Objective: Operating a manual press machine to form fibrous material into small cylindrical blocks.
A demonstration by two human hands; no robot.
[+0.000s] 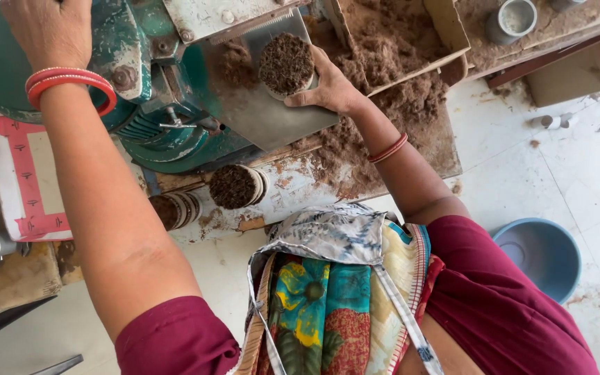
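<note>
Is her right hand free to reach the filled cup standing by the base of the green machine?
Probably not yet: the right hand grips another filled cup on the metal plate. The lower cup stands uncovered nearby.

A worn tabletop point(293, 191), dusted with brown powder, carries a green machine point(154, 104), two powder-filled cups point(234, 186) lying on their sides near its front edge, and a loose heap of brown powder point(383, 118). On the pale floor point(564, 167) stands a blue basin point(539, 253).

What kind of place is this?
Probably a small workshop: a green metal machine, loose brown fibrous powder heaped in a tray, and round cups packed with it on the dusty bench.
</note>
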